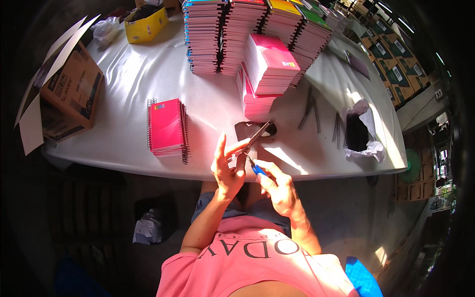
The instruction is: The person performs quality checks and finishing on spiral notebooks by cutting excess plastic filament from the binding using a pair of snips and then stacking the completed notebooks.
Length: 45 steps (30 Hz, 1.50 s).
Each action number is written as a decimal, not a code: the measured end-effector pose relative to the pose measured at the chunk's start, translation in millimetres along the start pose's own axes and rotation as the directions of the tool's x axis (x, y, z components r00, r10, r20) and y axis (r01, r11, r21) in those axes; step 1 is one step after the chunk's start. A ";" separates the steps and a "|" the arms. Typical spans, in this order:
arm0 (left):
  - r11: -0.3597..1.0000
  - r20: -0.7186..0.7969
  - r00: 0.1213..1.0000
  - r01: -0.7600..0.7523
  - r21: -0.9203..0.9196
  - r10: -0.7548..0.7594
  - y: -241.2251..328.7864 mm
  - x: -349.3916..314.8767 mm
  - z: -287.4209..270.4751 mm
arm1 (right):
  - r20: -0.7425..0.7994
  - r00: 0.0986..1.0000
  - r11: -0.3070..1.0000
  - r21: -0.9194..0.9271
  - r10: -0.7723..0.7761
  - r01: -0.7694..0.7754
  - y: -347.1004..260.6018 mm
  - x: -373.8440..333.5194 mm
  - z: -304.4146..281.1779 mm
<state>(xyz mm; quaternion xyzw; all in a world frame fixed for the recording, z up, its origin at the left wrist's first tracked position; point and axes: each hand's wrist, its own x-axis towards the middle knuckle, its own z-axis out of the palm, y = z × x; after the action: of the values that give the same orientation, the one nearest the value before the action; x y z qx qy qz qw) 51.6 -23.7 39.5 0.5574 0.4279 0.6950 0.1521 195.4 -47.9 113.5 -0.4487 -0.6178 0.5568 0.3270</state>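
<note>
My left hand [228, 175] grips a spiral-bound notebook [260, 136] tilted up over the table's front edge. It shows nearly edge-on, its dark coil facing up and its cover mostly hidden. In my right hand [282, 190] are pliers with blue handles [258, 169], closed in the fingers. The pliers' metal tip meets the lower end of the coil; whether the jaws grip the wire is too small to tell. Left of my hands lies a low stack of pink spiral notebooks [166, 123], with coils along both sides.
Tall notebook stacks [203, 39] and unbound pink-covered blocks [267, 64] stand at the back. Loose coils [309, 109] and a paper-wrapped bundle of dark coils [357, 131] lie right. An open carton [71, 91] sits left, a yellow box [146, 24] behind it.
</note>
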 end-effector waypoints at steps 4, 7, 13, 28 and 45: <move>0.988 -0.050 0.998 0.020 -0.151 -0.028 -1.6 -4.1 4.8 | 0.315 0.922 0.768 0.526 0.224 -0.366 7.9 2.4 -12.4; 0.926 -0.148 0.942 0.252 -0.281 -0.301 2.9 3.3 5.6 | 0.017 0.961 0.920 -0.286 -0.275 0.268 19.1 3.8 -13.2; 0.765 -0.171 0.860 0.316 -0.562 -0.481 0.8 18.9 -8.0 | -0.509 0.841 0.806 -0.568 -0.184 -0.167 59.8 -7.9 -68.4; 0.998 -0.287 0.957 0.054 0.029 -0.044 33.2 32.8 -95.2 | -0.042 0.990 0.812 0.567 -0.136 0.136 9.9 109.8 36.9; 0.844 -0.288 0.921 0.363 0.394 -0.261 -35.0 43.6 -164.8 | -0.046 0.694 0.502 -0.725 -0.719 0.472 -55.7 191.5 66.1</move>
<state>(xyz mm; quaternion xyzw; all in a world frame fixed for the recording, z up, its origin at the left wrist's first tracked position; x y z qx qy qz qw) -121.3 -43.1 38.8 0.4181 0.6734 0.6038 0.0849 51.6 103.2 138.9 -0.3771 -0.8228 0.0609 0.4208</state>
